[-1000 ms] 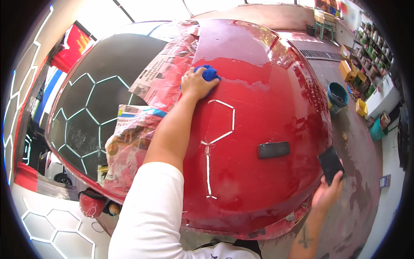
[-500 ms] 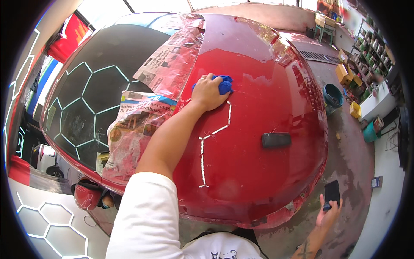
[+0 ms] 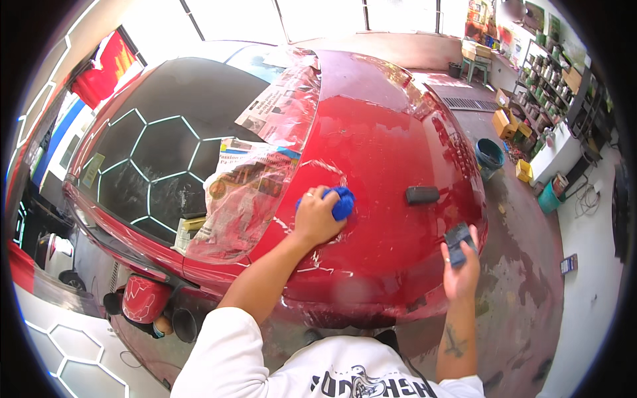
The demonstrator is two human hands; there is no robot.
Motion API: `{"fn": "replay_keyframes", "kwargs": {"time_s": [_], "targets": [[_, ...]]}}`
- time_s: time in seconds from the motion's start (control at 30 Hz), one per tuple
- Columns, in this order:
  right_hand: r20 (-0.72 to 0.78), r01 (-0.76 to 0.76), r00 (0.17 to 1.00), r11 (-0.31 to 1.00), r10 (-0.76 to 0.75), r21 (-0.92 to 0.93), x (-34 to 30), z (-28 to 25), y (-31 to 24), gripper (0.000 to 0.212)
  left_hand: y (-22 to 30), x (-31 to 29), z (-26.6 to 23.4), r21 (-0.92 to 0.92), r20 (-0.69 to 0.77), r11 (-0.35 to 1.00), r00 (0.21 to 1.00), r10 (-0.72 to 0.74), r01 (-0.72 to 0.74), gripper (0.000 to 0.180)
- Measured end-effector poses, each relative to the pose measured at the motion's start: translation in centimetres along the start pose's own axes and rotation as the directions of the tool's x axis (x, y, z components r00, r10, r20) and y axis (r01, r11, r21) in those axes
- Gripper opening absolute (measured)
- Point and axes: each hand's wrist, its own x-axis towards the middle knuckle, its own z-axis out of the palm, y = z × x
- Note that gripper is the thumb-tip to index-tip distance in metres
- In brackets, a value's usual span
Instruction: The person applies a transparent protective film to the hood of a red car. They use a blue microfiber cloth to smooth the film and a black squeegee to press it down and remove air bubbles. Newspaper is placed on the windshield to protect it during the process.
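My left hand (image 3: 316, 217) is closed around a crumpled blue cloth (image 3: 343, 203) pressed on the glossy red car panel (image 3: 385, 245). Broken white streaks of reflected light show around it. On the right, my right hand (image 3: 462, 272) is raised with its palm up, gripping a flat, dark rectangular pad (image 3: 458, 243) between thumb and fingers. It is over the panel's near right edge, and I cannot tell whether it touches. A black oblong block (image 3: 423, 194) lies on the panel between the cloth and the panel's right edge.
Newspaper (image 3: 255, 176) and thin plastic cover the border of the dark car glass (image 3: 159, 139) on the left. A red side mirror (image 3: 144, 298) juts out at lower left. Beyond the car's right side stand a dark bucket (image 3: 490, 156), cardboard boxes (image 3: 503, 124) and shelves of cans (image 3: 547, 79).
My left hand and the cloth have come nearer to me across the panel. My right hand, with the dark pad, has risen from beside the car to its near right edge. The view has shifted.
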Motion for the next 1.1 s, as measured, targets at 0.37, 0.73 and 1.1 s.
{"fn": "replay_keyframes", "kwargs": {"time_s": [0.37, 0.73, 1.1], "targets": [[0.774, 0.760, 0.632, -0.219, 0.028, -0.613, -1.4, 23.9, 22.8, 0.054, -9.4, 5.4, -13.3, -0.456, -0.218, 0.873, 0.929, -0.300, 0.175, 0.050], [0.742, 0.805, 0.593, -0.252, 0.313, -0.537, -12.4, 21.1, 22.8, 0.061, -14.0, -0.4, -11.9, -0.671, -0.119, 0.722, 0.936, -0.330, 0.170, 0.043], [0.558, 0.649, 0.759, -0.320, 0.337, -0.690, 13.3, 28.7, 24.3, 0.065, -13.1, 1.8, -8.8, -0.571, -0.204, 0.804, 0.920, -0.334, 0.166, 0.045]]}}
